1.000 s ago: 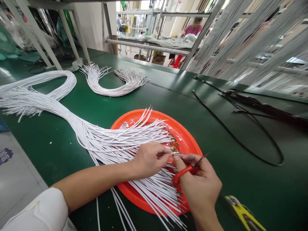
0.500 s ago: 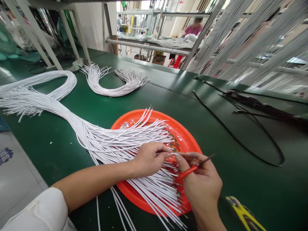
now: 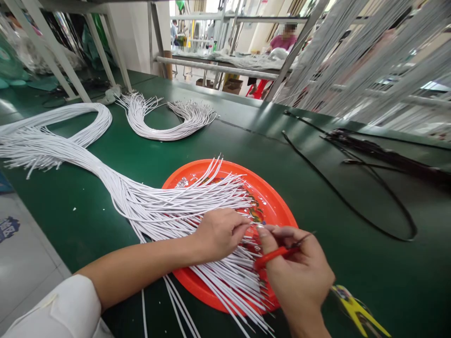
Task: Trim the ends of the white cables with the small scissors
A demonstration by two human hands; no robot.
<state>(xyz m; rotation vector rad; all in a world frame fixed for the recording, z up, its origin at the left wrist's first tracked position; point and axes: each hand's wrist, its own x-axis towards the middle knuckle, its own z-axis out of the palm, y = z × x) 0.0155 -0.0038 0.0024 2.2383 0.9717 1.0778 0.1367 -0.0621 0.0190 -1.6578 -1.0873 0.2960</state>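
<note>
A thick bundle of white cords (image 3: 148, 195) runs in from the left and fans out over a round red tray (image 3: 278, 199). My left hand (image 3: 220, 234) lies on the bundle, its thumb and forefinger pinching the end of one white cord. Close against those fingertips, my right hand (image 3: 299, 267) is closed around a red-handled tool (image 3: 271, 257) with a thin dark point, which lies across the palm. The right thumb and forefinger also meet at the cord's end. What sits between the fingertips is too small to make out.
Another white cord bundle (image 3: 169, 134) lies curved farther back on the green table (image 3: 243, 131). Black cords (image 3: 369, 188) lie at right, and a yellow tool (image 3: 357, 310) near the front. Strung white cords hang from a frame upper right. A person (image 3: 283, 41) sits beyond.
My right hand has turned and shifted slightly to the right and down, tilting the red-handled tool, whose dark point now shows less. My left hand has stayed nearly in place.
</note>
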